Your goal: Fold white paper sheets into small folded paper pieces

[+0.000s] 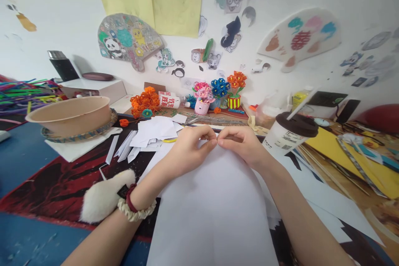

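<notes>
A large white sheet of paper [212, 212] runs from the bottom edge up to my hands. My left hand [193, 147] pinches its far edge between thumb and fingers. Right beside it, my right hand [240, 143] pinches the same edge, and the fingertips of both hands nearly touch. Left of the sheet lies a pile of small white paper pieces [157, 129], with several folded strips [126, 145] next to it. A yellow-handled object shows partly behind my left hand. My left wrist wears a cream scrunchie and a dark red band.
A beige bowl [71, 112] stands at the left on a woven mat. A lidded cup [291, 131] with a straw is close to my right hand. Pipe-cleaner flowers [202, 95] stand at the back. A fluffy white object [106, 199] lies by my left wrist; yellow sheets [368, 166] lie right.
</notes>
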{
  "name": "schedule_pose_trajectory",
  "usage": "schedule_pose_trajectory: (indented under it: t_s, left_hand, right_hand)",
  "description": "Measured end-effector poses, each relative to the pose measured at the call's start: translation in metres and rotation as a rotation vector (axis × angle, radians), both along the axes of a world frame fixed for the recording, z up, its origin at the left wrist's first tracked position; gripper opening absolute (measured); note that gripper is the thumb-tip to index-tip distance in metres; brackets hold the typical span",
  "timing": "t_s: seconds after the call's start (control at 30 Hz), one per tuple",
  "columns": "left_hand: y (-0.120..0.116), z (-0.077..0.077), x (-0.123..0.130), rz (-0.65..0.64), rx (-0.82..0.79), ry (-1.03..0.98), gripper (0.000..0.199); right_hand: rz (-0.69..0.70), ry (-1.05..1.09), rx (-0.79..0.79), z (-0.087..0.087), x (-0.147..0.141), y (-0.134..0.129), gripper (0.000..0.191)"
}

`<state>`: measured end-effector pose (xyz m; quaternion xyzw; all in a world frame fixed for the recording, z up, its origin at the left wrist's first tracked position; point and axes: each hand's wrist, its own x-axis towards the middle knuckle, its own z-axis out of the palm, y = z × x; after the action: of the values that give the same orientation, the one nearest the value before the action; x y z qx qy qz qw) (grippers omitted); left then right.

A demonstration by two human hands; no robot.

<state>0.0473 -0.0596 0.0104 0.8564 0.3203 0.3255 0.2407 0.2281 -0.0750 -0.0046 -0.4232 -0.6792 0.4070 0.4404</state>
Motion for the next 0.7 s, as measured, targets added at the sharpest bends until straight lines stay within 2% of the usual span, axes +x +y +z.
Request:
schedule_pose_trajectory:
  t_s: [0.37,0.7]
  left_hand:
    - [-0.0021,0.0010,0.0008,0.017,0.019,-0.040,0.014]
    - [-0.0030,0.0030,0.0020,0.024,0.052,-0.083,0.012]
  right_hand:
    - [-0.046,0.012,0.029,-0.0015,-0.0019,0.0006,0.014]
    - [-0.050,0.106,0.004,-0.0026,-0.0037,0.0005,0.011]
